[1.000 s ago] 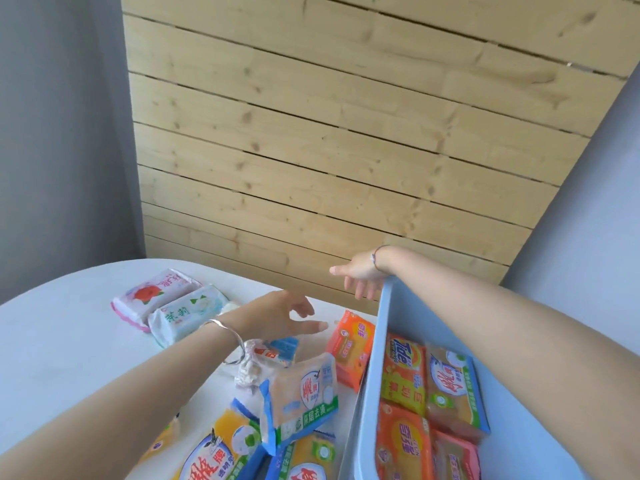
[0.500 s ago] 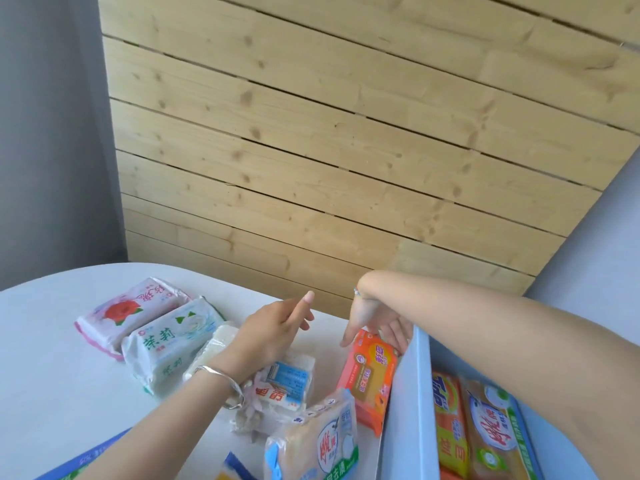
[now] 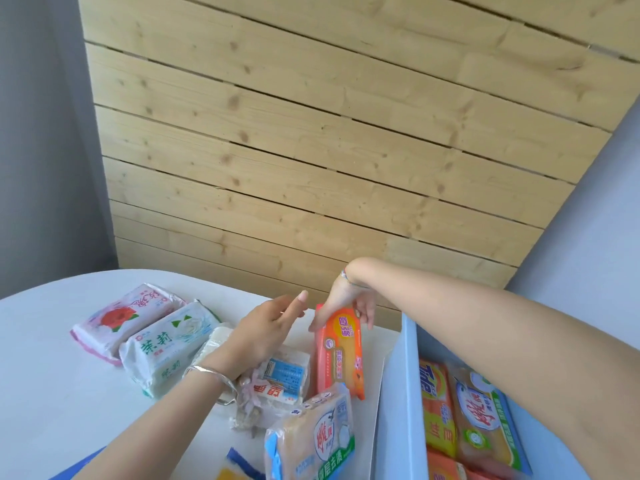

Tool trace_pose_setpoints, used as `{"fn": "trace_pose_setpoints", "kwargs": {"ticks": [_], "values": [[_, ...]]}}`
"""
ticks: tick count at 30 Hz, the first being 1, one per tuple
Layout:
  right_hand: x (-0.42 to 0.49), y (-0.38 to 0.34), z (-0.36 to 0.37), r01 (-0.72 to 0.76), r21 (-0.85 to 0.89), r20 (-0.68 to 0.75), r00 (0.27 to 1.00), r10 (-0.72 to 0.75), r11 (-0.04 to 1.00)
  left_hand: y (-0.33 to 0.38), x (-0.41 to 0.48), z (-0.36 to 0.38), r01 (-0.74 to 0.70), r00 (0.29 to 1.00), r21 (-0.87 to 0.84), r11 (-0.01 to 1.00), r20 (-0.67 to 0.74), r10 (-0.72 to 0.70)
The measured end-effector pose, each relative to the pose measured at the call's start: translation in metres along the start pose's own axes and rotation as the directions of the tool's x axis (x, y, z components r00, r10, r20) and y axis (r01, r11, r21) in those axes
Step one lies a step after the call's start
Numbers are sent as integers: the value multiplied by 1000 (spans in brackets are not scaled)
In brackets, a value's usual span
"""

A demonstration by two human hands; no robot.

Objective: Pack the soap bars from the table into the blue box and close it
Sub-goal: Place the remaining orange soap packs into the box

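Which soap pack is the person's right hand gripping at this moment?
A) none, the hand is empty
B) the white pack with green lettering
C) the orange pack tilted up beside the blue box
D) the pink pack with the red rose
C: the right hand has fingers and thumb closed around the top end of the orange pack, which is tipped up on end just left of the blue box wall.

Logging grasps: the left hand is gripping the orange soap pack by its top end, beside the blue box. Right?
Not quite: the head view shows the right hand gripping the orange soap pack by its top end, beside the blue box. The left hand hovers open nearby.
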State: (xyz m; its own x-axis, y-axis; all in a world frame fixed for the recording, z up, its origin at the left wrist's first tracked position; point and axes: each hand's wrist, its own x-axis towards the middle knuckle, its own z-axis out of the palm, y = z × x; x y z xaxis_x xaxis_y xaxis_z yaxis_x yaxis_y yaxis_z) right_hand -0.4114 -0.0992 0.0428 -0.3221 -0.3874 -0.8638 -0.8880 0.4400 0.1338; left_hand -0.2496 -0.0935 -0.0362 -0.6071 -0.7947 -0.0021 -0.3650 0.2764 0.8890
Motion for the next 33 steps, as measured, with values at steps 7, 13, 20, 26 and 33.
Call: {"fn": "trace_pose_setpoints", "kwargs": {"ticks": [7,13,20,26,33], "values": [[-85,34,-28,218,35,-363,912,-191,975,49,-18,-2,-146,978,-160,976,124,166],[-164,74,-11,403,91,-498,811,-309,911,113,-49,-6,-204,971,-365,908,43,236],[-208,148,42,676,237,-527,692,-493,698,163,-104,18,-182,969,-385,905,84,231],[-209,190,95,618,266,-455,757,-469,740,159,-139,50,-126,989,-319,939,38,146],[-179,182,144,456,78,-315,855,-412,887,149,-154,74,-59,996,-242,968,44,72]]}}
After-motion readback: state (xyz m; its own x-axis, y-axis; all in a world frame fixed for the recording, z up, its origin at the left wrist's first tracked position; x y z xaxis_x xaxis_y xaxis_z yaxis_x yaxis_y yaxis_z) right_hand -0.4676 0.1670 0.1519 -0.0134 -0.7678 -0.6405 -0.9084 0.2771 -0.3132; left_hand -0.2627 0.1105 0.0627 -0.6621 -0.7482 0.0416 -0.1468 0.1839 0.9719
